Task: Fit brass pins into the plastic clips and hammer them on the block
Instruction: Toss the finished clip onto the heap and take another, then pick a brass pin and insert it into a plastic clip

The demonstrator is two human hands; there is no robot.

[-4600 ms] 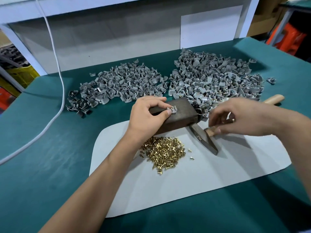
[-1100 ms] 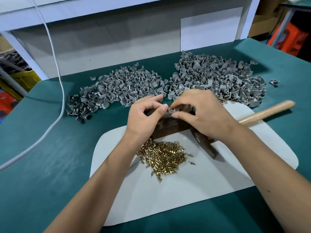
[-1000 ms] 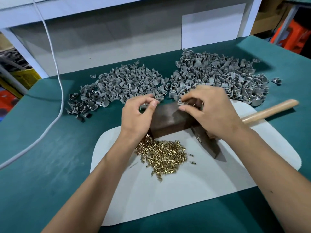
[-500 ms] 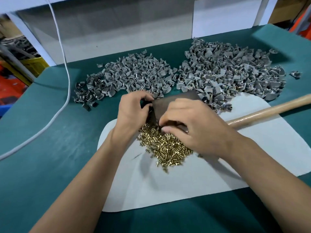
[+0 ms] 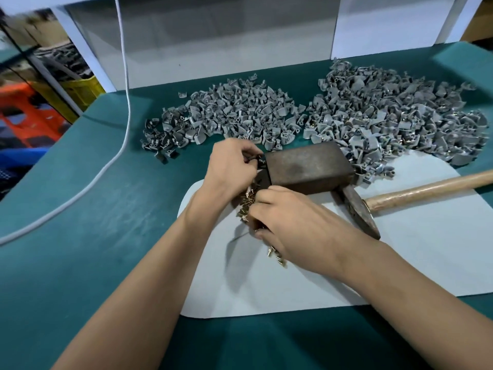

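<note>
Right now my left hand (image 5: 229, 169) pinches a small dark clip (image 5: 256, 158) just at the near-left corner of the metal block (image 5: 306, 166), while my right hand (image 5: 290, 222) curls down over the heap of brass pins (image 5: 246, 202) on the white mat (image 5: 400, 263). Whether its fingertips grip a pin I cannot tell. Beyond the block lie two piles of grey clips (image 5: 386, 118), and the hammer (image 5: 400, 196) rests to my right on the green surface (image 5: 106, 196).

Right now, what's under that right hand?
Under the right hand lies a heap of brass pins on the pale mat. Only its edges show; the hand hides most of it, and whether the fingers hold a pin.
</note>
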